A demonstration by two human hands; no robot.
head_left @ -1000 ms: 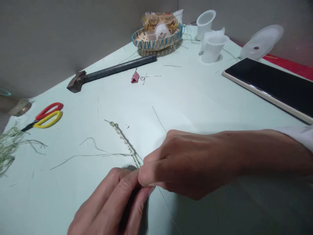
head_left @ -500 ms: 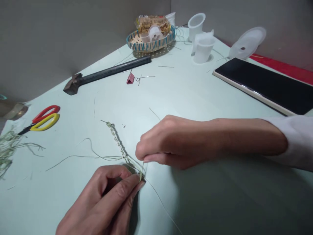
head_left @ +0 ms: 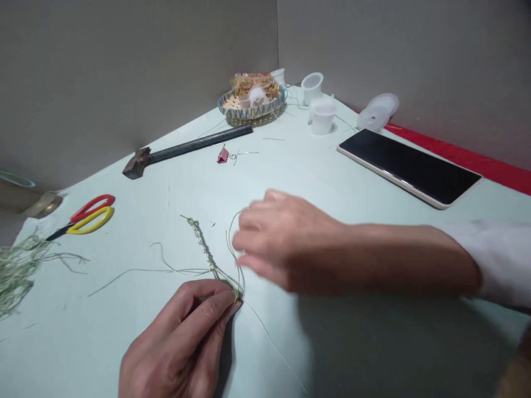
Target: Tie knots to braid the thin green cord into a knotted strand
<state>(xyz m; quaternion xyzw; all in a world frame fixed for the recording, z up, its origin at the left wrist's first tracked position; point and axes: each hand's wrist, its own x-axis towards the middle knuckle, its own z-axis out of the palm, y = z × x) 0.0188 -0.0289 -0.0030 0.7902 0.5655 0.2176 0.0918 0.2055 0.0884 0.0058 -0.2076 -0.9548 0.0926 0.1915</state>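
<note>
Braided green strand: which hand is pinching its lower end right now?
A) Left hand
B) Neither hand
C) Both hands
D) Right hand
A. The left hand grips the lower end of the braided green strand between its fingertips, while the blurred right hand is raised clear of that end.

The head-worn camera looks forward and down across a pale tabletop [head_left: 290, 177].
</note>
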